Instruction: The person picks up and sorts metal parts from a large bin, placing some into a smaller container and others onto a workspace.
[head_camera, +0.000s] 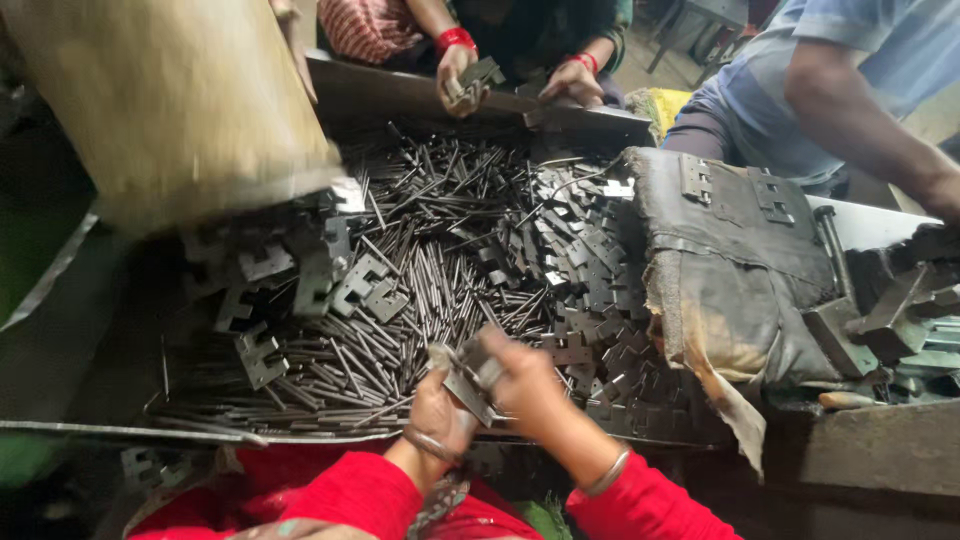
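My left hand (440, 412) and my right hand (528, 378) meet at the near edge of a metal tray (90, 432), both closed on a small grey metal hinge piece (468, 378) between them. Both arms wear red sleeves and a bangle. Just beyond my hands lies a heap of thin dark metal pins (440, 250). Loose hinge plates (590, 270) lie piled to the right of the pins, and more hinge plates (330, 285) spill down at the left.
A tan sack or container (170, 100) tips over the tray's left side. A worn dark cloth pad (735, 260) with two hinges lies right. Another person's hands (460, 75) hold hinge parts at the far edge. A blue-shirted person's arm (860, 110) reaches in. A metal fixture (900, 310) stands far right.
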